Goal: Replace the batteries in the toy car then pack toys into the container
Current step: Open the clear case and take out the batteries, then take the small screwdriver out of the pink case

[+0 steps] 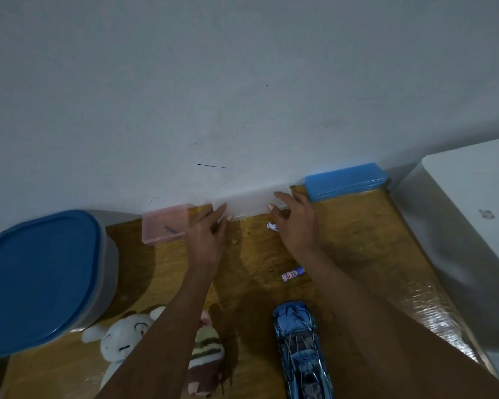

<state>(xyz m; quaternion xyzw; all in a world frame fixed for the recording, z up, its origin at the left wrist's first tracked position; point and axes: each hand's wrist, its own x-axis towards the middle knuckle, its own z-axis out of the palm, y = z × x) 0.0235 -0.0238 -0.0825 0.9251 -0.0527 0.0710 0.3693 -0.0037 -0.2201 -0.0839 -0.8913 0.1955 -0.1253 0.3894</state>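
A translucent white case (249,203) lies against the wall at the back of the wooden table. My left hand (206,237) touches its left end and my right hand (296,223) its right end, fingers spread over it. A battery (272,226) lies half hidden under my right hand; a second battery (293,273) rests nearer to me. The blue toy car (300,347) stands at the front right. A white plush (124,338) and a striped plush (206,358) lie front left, partly under my left forearm.
A grey container with a blue lid (41,277) stands at the left. A pink case (165,227) sits left of the white one, a blue case (345,180) to its right by the wall. A white box (473,203) borders the table's right side.
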